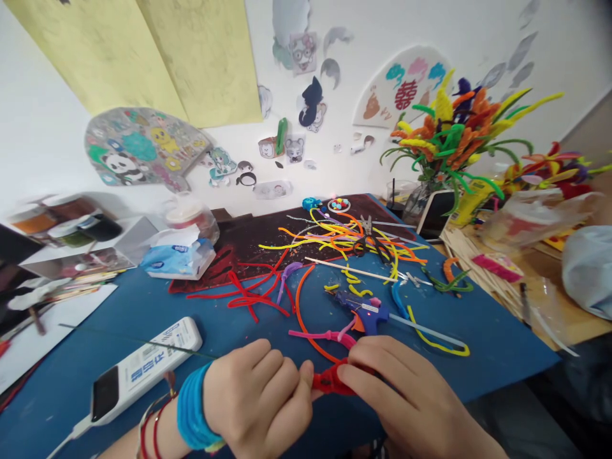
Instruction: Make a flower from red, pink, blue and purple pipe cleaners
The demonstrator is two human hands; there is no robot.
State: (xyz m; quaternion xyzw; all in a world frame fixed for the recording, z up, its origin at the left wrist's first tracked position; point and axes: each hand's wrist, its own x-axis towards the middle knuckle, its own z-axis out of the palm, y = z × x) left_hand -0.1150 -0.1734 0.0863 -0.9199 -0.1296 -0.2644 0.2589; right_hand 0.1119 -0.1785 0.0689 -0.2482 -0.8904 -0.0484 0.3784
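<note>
Near the table's front edge, a red fuzzy piece [332,380] is stretched between my two hands. My left hand [261,398], with blue bands round its wrist, pinches the piece's left end between thumb and curled fingers. My right hand [401,389] has its fingers closed over the right end, which is partly hidden beneath them. Just beyond the hands lie a pink pipe cleaner [318,334] and a curved orange one [299,299]. A blue glue gun [366,312] rests on the mat behind my right hand.
Red pipe cleaners [253,296] lie mid-table, with yellow and orange ones [329,239] and black-handled pliers [367,239] farther back. A white device [148,370] is at left, near a tissue pack [178,254]. At back right are a phone [434,215] and a vase of pipe-cleaner flowers [418,201].
</note>
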